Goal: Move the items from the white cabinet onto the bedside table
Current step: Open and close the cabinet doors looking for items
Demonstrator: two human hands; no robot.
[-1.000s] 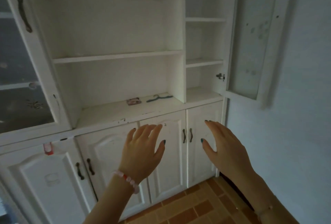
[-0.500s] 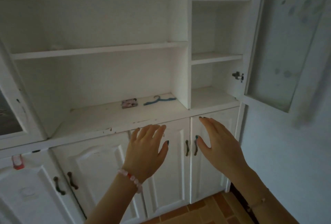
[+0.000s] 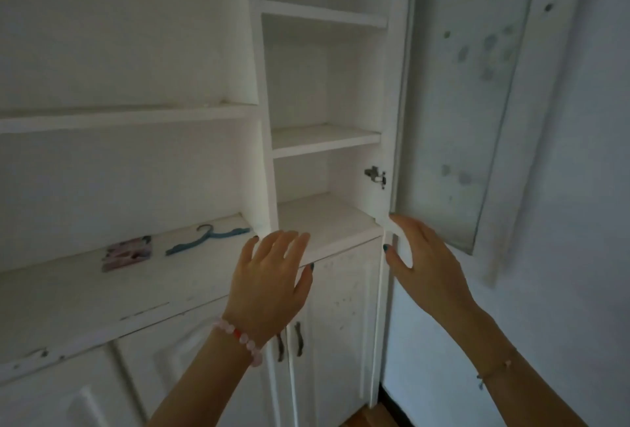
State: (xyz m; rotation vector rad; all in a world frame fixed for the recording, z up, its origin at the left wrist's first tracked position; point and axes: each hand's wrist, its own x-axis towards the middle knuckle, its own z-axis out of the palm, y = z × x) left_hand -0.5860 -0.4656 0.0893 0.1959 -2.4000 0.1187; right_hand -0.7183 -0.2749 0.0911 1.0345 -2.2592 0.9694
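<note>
The white cabinet point(image 3: 262, 92) fills the view, its upper shelves bare. On its wide lower ledge lie a small pink patterned packet point(image 3: 126, 253) and a little blue hanger point(image 3: 208, 239), side by side. My left hand point(image 3: 271, 281) hovers open in front of the ledge, to the right of the hanger, holding nothing. My right hand point(image 3: 424, 264) is open too, fingers spread at the bottom corner of the open glass door point(image 3: 453, 92), touching or nearly touching its frame. The bedside table is out of view.
The glass door swings out to the right, close to the pale wall point(image 3: 579, 222). Below the ledge are closed lower doors with dark handles point(image 3: 289, 343). A strip of tiled floor point(image 3: 368, 418) shows at the bottom.
The view has closed in on the cabinet and shifted right. Both hands have risen toward the ledge; the right one has reached the open door's lower corner.
</note>
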